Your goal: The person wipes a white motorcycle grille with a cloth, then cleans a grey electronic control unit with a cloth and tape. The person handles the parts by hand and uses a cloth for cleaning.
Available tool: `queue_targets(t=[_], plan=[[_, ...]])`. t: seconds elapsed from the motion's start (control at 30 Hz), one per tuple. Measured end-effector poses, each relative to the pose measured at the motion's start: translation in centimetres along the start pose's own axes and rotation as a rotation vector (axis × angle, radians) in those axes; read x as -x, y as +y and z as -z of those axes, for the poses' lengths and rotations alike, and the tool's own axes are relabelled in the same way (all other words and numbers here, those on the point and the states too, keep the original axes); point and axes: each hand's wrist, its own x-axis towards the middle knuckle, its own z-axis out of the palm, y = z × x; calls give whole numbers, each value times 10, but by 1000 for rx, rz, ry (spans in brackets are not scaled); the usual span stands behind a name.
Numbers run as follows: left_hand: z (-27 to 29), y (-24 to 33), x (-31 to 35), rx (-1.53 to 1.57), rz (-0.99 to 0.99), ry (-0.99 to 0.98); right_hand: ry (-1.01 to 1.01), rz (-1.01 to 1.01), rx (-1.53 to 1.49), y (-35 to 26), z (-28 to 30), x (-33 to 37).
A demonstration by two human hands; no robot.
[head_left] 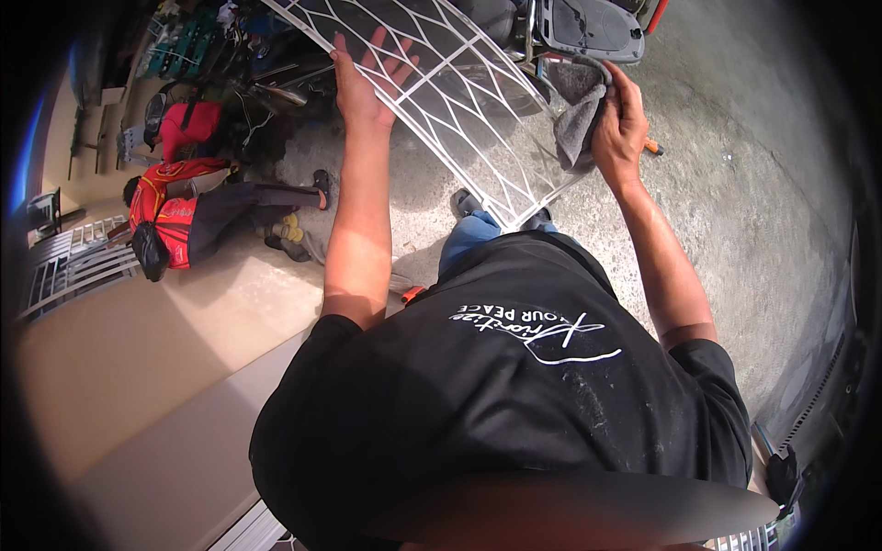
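Observation:
A white metal grille panel (441,174) with a wavy lattice slants up from near my feet toward the top of the view. My left hand (367,87) supports its left rail, thumb at the edge and fingers spread out behind the lattice, seen through it. In my right hand (623,129) is a bunched grey cloth (581,110), held at the panel's right side. The cloth hides part of that side and some of my fingertips.
A person in a red top (175,225) bends down at the left. Beyond are a red bag (188,129) and dark clutter. White railings (78,266) stand at far left. A grey chair-like item (588,28) is at the top. An orange-tipped object (653,147) lies on the concrete floor (753,230).

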Motion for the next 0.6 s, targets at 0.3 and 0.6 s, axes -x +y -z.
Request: queue_targets(t=[0.3, 0.6], plan=[[-5, -13, 50, -205, -189, 34, -773, -94, -23, -58, 8, 55], [-41, 29, 126, 291, 102, -64, -751, 681, 503, -93, 9, 109]])
